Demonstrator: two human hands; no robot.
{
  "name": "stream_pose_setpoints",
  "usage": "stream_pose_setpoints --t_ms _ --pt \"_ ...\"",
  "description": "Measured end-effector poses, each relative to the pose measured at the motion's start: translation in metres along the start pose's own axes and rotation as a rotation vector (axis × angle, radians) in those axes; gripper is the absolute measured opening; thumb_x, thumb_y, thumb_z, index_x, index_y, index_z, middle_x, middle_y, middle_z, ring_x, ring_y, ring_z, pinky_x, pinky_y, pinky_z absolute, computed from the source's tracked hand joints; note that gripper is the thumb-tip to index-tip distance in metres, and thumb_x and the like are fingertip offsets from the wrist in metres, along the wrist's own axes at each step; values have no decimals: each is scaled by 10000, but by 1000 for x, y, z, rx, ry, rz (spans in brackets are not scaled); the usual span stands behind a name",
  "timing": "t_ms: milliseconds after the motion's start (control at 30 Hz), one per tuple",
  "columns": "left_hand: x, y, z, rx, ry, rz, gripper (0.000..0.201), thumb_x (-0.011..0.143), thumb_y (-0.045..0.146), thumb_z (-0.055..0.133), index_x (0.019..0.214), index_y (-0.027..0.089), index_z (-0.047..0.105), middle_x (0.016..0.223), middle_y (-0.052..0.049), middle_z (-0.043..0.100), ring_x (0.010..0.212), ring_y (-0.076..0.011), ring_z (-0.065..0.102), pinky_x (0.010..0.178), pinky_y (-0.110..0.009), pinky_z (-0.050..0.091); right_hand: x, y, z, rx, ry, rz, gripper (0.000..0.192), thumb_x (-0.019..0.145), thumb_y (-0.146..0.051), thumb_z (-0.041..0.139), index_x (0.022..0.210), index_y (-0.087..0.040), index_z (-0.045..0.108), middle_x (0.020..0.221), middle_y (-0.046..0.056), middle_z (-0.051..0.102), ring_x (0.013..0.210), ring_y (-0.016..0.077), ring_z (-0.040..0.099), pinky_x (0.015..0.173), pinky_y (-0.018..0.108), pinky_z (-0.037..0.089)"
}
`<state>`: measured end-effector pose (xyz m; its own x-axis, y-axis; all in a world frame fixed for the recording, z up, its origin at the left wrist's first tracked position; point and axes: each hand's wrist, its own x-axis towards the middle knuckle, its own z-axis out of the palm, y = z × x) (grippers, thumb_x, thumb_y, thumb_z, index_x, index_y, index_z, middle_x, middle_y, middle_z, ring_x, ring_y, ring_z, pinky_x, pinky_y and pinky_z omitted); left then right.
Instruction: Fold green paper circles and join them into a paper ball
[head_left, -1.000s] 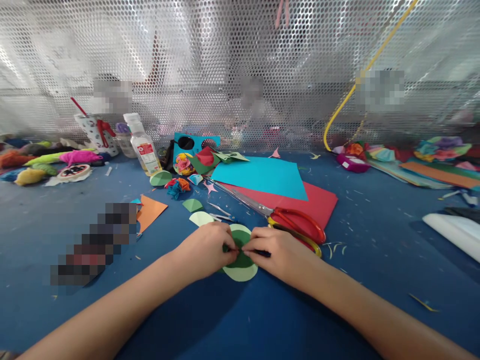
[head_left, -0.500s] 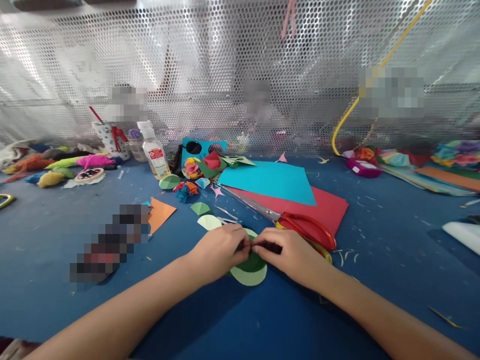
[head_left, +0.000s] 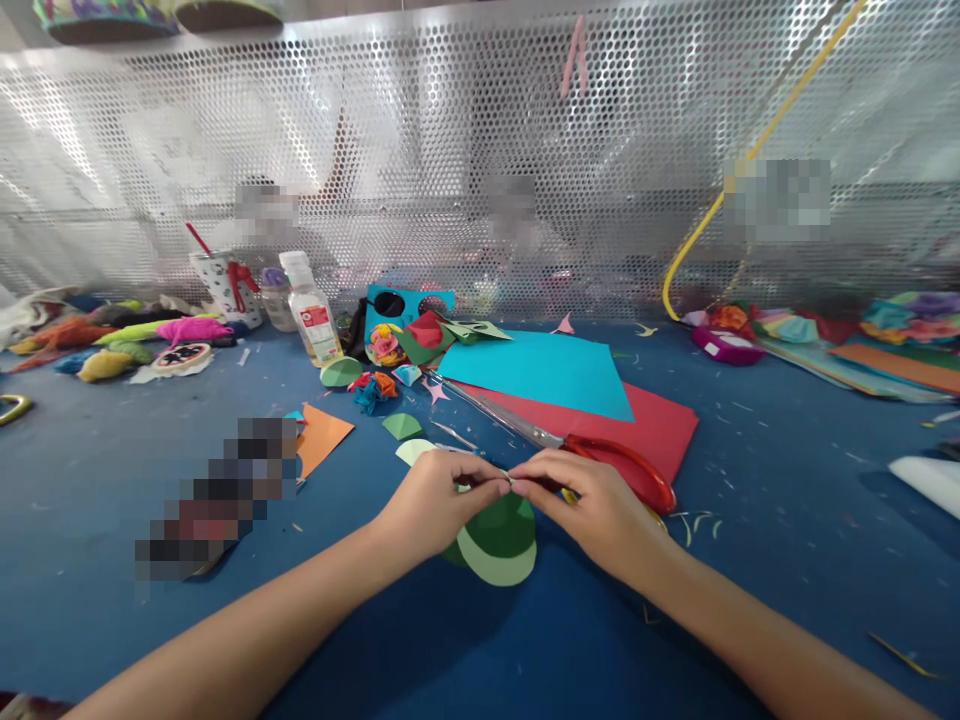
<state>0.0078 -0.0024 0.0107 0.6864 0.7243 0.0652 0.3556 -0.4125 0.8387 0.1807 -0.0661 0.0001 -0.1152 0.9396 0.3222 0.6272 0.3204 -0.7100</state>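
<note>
The left hand [head_left: 435, 500] and the right hand [head_left: 592, 500] meet fingertip to fingertip just below the centre of the frame, both pinching the upper edge of the green paper discs [head_left: 499, 540]. The discs are a dark green round over a pale green one; the pinched edge is raised and the lower edge rests on the blue table [head_left: 225, 620]. Their long axis cannot be told; the stack tilts down toward the bottom of the frame.

A second ago the discs lay flat under both hands; now the top edge is lifted and the hands sit higher.

Just beyond the right hand lie red-handled scissors [head_left: 615, 465], blades pointing to the upper left, over a red sheet [head_left: 660, 420] and a cyan sheet [head_left: 547, 365]. At left centre stands a clear bottle [head_left: 311, 310] with a red-and-white label; its writing is too small to read.
</note>
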Motion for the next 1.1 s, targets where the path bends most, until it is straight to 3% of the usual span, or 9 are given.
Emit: stream_pose_setpoints --t_ms 233,467,700,900,1100 --pt "-2 0 0 112 50 109 195 790 260 519 827 178 691 775 -21 690 699 -139 596 623 -216 435 1 2 2 17 -13 20 175 827 -275 522 878 -206 674 850 25 672 783 150 618 699 246 490" --pt "-3 -4 2 206 101 203 191 790 230 517 769 177 699 721 -27 681 657 -127 572 596 -209 416 -2 1 3 -76 -56 -51 209 875 -242 434 831 -199 634 814 26 641 750 142 591 672 250 466" --pt "-6 5 3 81 95 121 188 767 229 527 755 168 704 658 -15 655 624 -125 557 576 -211 419 -5 -3 2 -34 -76 -26 207 878 -263 414 799 -200 594 777 24 605 702 136 563 624 247 454" --pt "-4 4 4 -102 147 23 199 776 279 526 769 148 676 737 -34 679 683 -142 591 614 -225 460 -2 -7 0 94 -3 127 186 843 -338 463 826 -199 586 724 17 597 666 144 563 583 239 467" --pt "-7 4 2 60 142 205 176 760 231 549 847 155 682 735 -41 653 689 -133 575 641 -225 453 -3 -8 2 43 -33 93 199 856 -304 438 740 -197 559 704 12 571 655 140 537 579 238 431"
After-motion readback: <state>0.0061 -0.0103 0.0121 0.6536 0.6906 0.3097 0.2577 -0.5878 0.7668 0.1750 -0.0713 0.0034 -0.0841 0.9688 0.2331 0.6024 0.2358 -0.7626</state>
